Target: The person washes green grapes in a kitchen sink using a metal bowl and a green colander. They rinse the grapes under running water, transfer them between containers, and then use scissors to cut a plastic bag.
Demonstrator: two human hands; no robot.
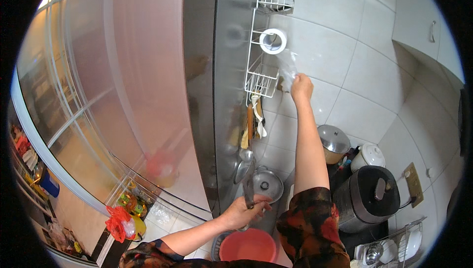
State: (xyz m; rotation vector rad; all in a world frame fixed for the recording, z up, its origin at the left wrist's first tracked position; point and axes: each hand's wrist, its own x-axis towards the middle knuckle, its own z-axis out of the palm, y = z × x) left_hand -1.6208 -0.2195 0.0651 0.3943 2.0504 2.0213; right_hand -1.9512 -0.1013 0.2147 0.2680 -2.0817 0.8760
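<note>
My right hand (pixel 303 87) is raised toward the tiled wall and pinches a strip of clear plastic (pixel 287 64). This strip hangs down from a white-edged roll (pixel 263 43) held on a white wire rack (pixel 252 39). Lower down, my left hand (pixel 248 210) grips a long metal utensil (pixel 248 185) that looks like a knife, pointing upward. Its lower end shows beneath the fingers. Behind the left hand is a round lidded metal pot (pixel 269 183). A red plastic basin (pixel 248 247) lies below that hand.
Spatulas and ladles (pixel 249 124) hang under the rack beside a dark refrigerator side (pixel 229 83). At right are a metal-lidded pot (pixel 333 138), a white lidded pot (pixel 369 157), a black rice cooker (pixel 373 190) and a dish rack (pixel 423 227). A glass sliding door (pixel 147 83) is left.
</note>
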